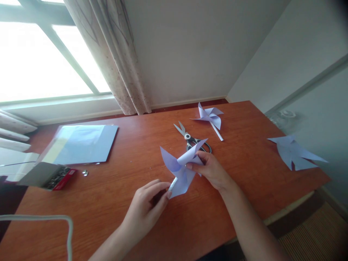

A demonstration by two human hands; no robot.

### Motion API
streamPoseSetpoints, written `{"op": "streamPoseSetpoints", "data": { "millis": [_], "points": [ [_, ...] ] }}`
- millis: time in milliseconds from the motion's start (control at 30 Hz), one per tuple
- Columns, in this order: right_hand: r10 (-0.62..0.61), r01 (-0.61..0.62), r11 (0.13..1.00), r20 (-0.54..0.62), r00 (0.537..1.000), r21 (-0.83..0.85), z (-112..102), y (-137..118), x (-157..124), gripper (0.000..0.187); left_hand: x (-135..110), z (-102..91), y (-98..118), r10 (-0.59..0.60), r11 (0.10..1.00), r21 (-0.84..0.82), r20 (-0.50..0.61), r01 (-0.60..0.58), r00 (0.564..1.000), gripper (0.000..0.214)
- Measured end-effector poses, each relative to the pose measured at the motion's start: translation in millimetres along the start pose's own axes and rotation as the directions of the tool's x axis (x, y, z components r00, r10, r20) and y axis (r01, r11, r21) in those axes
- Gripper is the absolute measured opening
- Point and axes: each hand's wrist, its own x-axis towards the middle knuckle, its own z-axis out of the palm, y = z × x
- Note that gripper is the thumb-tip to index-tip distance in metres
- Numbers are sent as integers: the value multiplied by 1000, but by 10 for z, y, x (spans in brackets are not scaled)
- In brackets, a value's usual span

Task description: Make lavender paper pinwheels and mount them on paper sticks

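A pale purple paper pinwheel is held between my two hands above the table. My left hand pinches the lower end of its rolled white paper stick. The fingers of my right hand are closed on the pinwheel's blades, thumb near the centre; part of the blades is hidden behind them. Just beyond the pinwheel lie scissors with their blades apart, their dark handles partly covered by the paper and my right hand.
Farther back lies another pinwheel with a stick. A cut paper piece rests at the table's right edge. On the left are a plastic-covered paper stack, an open box of small metal pieces, a loose metal piece and a white bent tube.
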Motion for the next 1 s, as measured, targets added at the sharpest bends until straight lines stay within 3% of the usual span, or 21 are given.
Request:
{"op": "streamPoseSetpoints", "data": {
  "millis": [333,467,567,667,733,767,833,933,1000],
  "points": [
    [2,-2,1000,17,1000,15,-33,17,-10,22,24,-16,-31,-42,999,10,-100,43,994,19],
    [-65,68,996,-54,996,58,-122,-7,-15,20,27,-45,-48,-62,997,-55,-104,57,993,19],
    [-138,151,986,-154,978,75,-317,-42,-32,18,21,-66,-43,-78,993,-91,-102,69,992,20],
    [-200,200,979,-285,937,-29,-736,-167,-60,18,19,-78,-28,-86,994,-79,-101,78,991,21],
    [-234,157,962,-376,897,-225,-1148,-341,-72,24,17,-77,-19,-78,995,-61,-96,73,992,20],
    [-244,105,940,-427,871,-324,-1379,-455,-72,27,16,-75,-18,-70,997,-48,-92,66,993,20],
    [-234,43,929,-496,836,-366,-1855,-717,-53,30,13,-68,-23,-41,999,-14,-80,40,996,19],
    [-147,-145,905,-613,777,-400,-2504,-1071,22,26,20,-56,-54,10,999,37,-52,-8,999,18],
    [-70,-292,870,-684,726,-399,-2847,-1200,95,34,33,-49,-86,38,997,73,-47,-34,998,17]
  ]
}}
